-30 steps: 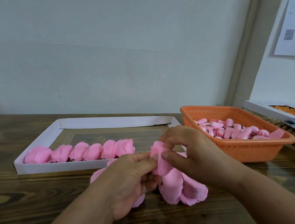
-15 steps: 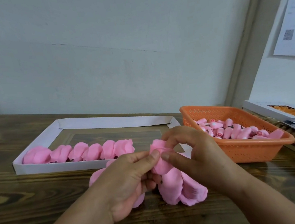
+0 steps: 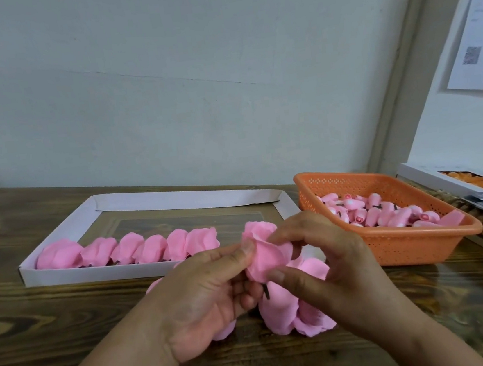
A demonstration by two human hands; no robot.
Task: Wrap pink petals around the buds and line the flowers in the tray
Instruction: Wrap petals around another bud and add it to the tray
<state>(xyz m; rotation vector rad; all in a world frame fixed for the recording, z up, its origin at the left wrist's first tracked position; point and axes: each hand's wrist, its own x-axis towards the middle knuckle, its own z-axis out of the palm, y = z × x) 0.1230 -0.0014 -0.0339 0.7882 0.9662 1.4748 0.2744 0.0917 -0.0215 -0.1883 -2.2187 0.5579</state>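
A: Open room in the white tray [image 3: 59, 246] right of the flower row [image 3: 127, 251] — bare floor up to its right wall.

B: Blocked on the right by the orange basket [image 3: 424, 244]; loose petals [image 3: 295, 310] heaped on the near table [image 3: 56, 342].

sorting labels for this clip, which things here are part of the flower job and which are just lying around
Part of the job:
- flower being wrapped, held by left hand and right hand
- loose petals on the table
- white tray with a row of finished flowers
- orange basket of buds

Lying about:
- box of orange pieces, far right
- paper on the wall
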